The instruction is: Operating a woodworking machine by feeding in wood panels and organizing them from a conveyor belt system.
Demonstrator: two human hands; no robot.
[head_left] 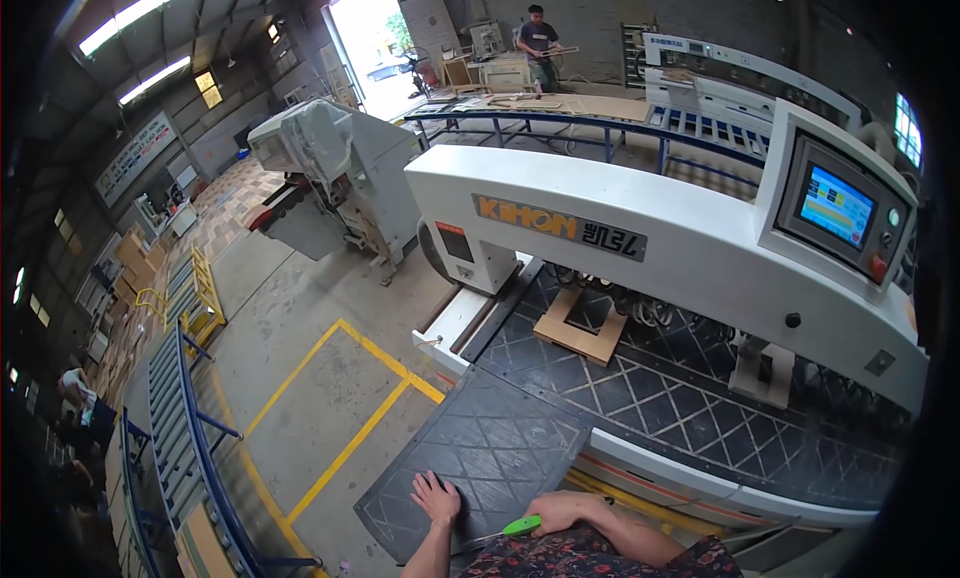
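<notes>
Your dark floral shirt (560,560) is nearest, at the near side of the white gantry machine (620,203), your landmark. Your left hand (436,498) rests on the dark extension panel (500,408) at its near left corner, fingers spread wide. Your right hand (558,512), in front of its near edge, is curled closed around a green-handled tool (521,525), thin metal shaft pointing left; you cannot tell its exact kind.

You have one gantry machine, one extension panel, one lit touchscreen (838,208) at its right end, one U-shaped wooden piece (580,326) on its bed and one tool.

Its beam blocks your view of part of the bed. Beyond its left end stands a plastic-draped grey machine (350,168); behind it, one co-worker (539,43).
</notes>
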